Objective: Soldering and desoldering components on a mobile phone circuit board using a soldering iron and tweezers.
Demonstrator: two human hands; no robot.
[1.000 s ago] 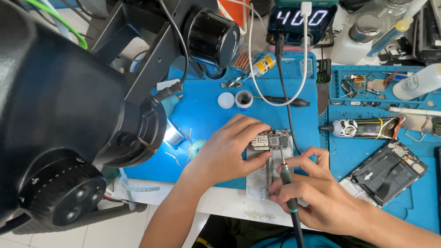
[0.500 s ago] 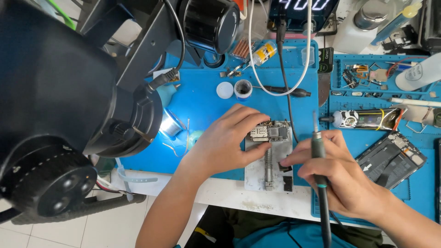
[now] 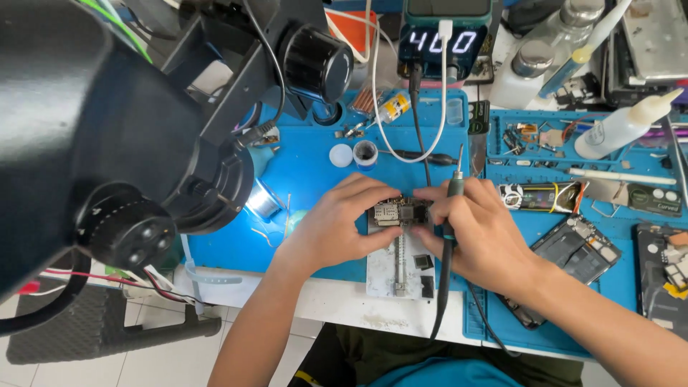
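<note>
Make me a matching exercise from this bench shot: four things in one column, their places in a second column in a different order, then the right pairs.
Things
1. soldering iron
2. circuit board
3. white squeeze bottle
4. small white lid

Places
A. lying on the mat's right side, nozzle toward the upper right
B. between the fingertips of both hands, on the metal holder
C. on the blue mat, beyond the left hand
D. in the right hand

Pairs: 1-D, 2-B, 3-A, 4-C

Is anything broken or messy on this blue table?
Yes. An opened dark phone lies right of the right hand, its insides showing. Tiny loose parts are scattered in the blue mat's tray.
</note>
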